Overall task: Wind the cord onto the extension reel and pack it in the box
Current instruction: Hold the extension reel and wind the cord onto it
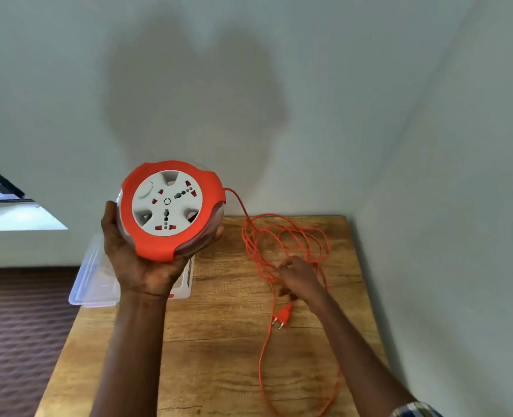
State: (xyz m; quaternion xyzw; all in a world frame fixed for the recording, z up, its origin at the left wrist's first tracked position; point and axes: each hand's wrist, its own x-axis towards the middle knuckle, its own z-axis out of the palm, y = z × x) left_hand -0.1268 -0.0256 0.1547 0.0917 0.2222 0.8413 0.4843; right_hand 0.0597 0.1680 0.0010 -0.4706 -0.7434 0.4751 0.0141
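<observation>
The left hand (135, 260) is holding the extension reel (172, 210) up above the near-left part of the wooden table (219, 341), cupping it from below with the thumb lying up the left rim and the fingertips (217, 233) peeking out under the lower right edge; the palm itself is sitting hidden behind the orange housing. The reel's white socket face is tilting toward the camera, and its clear sides are showing only as thin slivers, so how much cord is lying wound inside is hard to make out. The orange cord (288, 236) is leaving the reel at its right side, dropping to the table and lying there in a loose tangle of loops near the back right, with a long strand running toward the near edge and curving back; its lowest bend is being cut off by the bottom of the frame. The right hand (298, 275) is reaching down onto the tangle with fingers curled, but it is blurred, and whether it is actually pinching a strand cannot be told. The two-pin plug (282, 316) is lying flat on the table just near of that hand, apart from it. The clear plastic box (91, 278) is sitting at the table's left edge, mostly being covered by the left wrist and reel, so its contents are unreadable. A checked sleeve (414, 410) is barely entering at the bottom right.
</observation>
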